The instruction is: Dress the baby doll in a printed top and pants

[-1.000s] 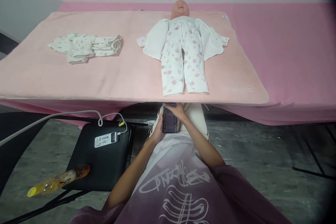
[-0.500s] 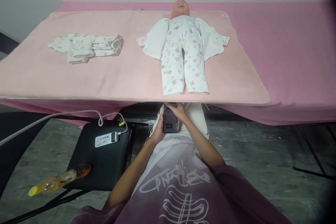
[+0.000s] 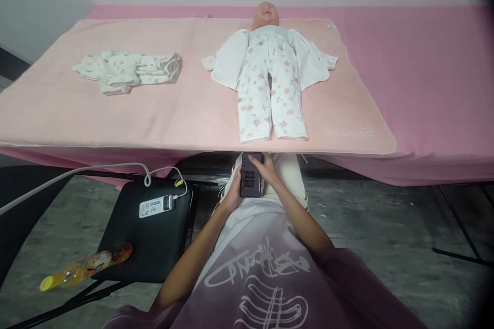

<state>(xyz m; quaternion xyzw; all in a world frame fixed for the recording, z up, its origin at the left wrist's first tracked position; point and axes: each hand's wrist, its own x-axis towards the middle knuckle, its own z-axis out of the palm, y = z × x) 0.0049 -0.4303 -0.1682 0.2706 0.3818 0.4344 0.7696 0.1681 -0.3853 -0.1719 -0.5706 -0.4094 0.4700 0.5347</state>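
A dark smartphone (image 3: 251,186) lies over my lap, just below the table's front edge, its dim screen facing up. My left hand (image 3: 233,196) is wrapped round its left side, fingers partly hidden underneath. At the phone's upper right, my right hand (image 3: 267,170) grips the edge with the thumb laid over the screen. Beyond them on the table, a doll (image 3: 266,15) lies on its back, head away from me. Spread white baby clothes cover its body: a top (image 3: 230,64) with wide-open sides and patterned trousers (image 3: 254,97), legs towards me.
Folded patterned baby clothes (image 3: 119,69) lie left on the peach mat (image 3: 185,118), over a pink tablecloth (image 3: 424,87). A black stool (image 3: 150,247) at my left holds a white power bank (image 3: 156,206) with a cable and a bottle (image 3: 85,270). Table legs (image 3: 461,221) stand right.
My right thumb has shifted slightly on the phone, and the dim picture on its screen differs. The view has tilted a little; the doll and clothes stay put.
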